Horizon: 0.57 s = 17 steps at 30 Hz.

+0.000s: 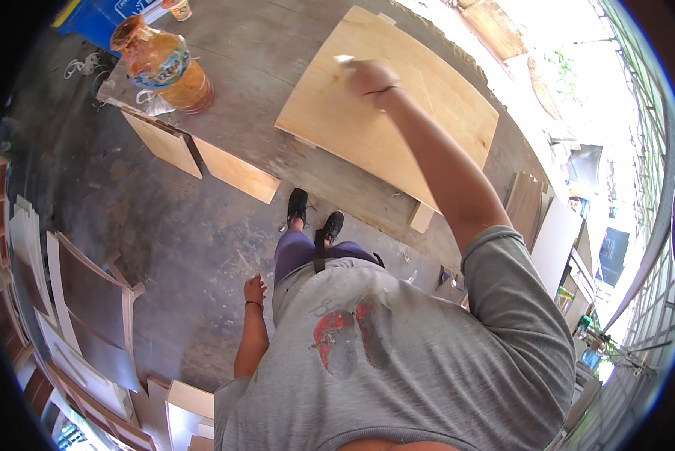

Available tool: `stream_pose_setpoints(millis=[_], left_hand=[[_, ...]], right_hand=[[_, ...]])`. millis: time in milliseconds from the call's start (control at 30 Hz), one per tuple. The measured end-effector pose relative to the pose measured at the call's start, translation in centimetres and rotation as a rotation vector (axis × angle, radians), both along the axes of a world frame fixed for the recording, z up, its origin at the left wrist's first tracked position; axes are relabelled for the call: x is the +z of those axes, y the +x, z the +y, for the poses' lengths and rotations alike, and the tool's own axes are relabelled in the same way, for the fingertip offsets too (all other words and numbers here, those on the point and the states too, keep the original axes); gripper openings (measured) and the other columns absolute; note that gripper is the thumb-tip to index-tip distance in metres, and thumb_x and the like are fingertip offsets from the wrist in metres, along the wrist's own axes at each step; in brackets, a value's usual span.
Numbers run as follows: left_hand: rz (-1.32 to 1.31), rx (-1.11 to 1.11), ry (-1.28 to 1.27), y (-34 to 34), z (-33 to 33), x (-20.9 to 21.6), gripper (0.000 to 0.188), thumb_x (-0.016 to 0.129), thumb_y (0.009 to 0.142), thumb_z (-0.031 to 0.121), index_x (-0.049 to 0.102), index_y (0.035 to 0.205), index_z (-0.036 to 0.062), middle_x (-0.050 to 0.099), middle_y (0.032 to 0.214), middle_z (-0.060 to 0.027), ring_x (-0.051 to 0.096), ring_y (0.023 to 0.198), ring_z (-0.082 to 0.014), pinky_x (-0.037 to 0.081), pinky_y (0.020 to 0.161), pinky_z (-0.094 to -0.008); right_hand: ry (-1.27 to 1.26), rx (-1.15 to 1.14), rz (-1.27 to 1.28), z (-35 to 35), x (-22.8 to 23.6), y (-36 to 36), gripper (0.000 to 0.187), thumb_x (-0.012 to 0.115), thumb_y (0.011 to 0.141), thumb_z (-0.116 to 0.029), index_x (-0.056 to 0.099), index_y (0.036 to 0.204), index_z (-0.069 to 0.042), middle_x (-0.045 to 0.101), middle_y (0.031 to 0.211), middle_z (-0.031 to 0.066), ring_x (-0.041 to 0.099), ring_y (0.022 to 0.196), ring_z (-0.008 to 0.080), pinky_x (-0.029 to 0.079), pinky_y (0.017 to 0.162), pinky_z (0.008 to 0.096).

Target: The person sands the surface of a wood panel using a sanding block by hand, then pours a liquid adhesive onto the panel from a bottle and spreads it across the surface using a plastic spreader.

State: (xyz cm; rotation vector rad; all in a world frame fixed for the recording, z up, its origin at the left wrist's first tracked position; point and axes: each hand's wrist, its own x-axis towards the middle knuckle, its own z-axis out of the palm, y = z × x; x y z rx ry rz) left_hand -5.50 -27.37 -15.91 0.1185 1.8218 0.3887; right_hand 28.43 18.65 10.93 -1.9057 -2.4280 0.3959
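Observation:
A pale plywood panel lies flat on the workbench in front of me. My right hand, smeared by motion, is over the panel's far left part, its fingers closed on a small white wad. Only a bit of the wad shows past the fingers; I cannot tell whether it is cloth or paper. My left hand hangs low beside my hip, with loosely bent fingers and nothing visible in it. On the bench to the left stands a plastic bottle of amber liquid, its wide mouth stained brown.
A small cup and a blue container are at the far left. Boards lean against the bench's near side. Wooden frames and panels stack up at left; more boards stand at right. A wood block sticks out beneath the panel.

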Motion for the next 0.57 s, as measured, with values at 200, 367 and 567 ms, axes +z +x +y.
stream_pose_setpoints(millis=[200, 367, 567], left_hand=[[-0.034, -0.047, -0.137, 1.0, 0.0, 0.6, 0.046, 0.056, 0.085, 0.047, 0.054, 0.109, 0.0076, 0.061, 0.097, -0.006, 0.059, 0.077, -0.0175, 0.041, 0.061, -0.0357], [-0.033, -0.007, 0.006, 2.8, 2.1, 0.4, 0.047, 0.056, 0.085, 0.047, 0.053, 0.11, 0.0083, 0.062, 0.103, -0.0066, 0.059, 0.079, -0.0167, 0.042, 0.061, -0.035], [-0.076, -0.055, 0.076, 6.1, 3.2, -0.3, 0.048, 0.057, 0.084, 0.048, 0.052, 0.112, 0.0088, 0.062, 0.103, -0.0073, 0.06, 0.08, -0.0164, 0.043, 0.061, -0.0358]], right_hand=[[-0.041, 0.71, -0.073, -2.2, -0.5, 0.8, 0.049, 0.05, 0.072, -0.002, 0.061, 0.114, -0.026, 0.066, 0.098, 0.0071, 0.061, 0.096, 0.027, 0.046, 0.083, 0.0422], [-0.257, 0.614, -0.22, -8.2, 2.1, 13.0, 0.054, 0.057, 0.067, 0.003, 0.06, 0.113, -0.025, 0.059, 0.112, 0.0001, 0.05, 0.114, 0.0239, 0.038, 0.097, 0.0413], [-0.645, 0.163, -0.194, -18.1, 4.0, 26.0, 0.06, 0.061, 0.066, 0.003, 0.058, 0.118, -0.027, 0.045, 0.139, -0.0005, 0.035, 0.132, 0.027, 0.03, 0.109, 0.0393]])
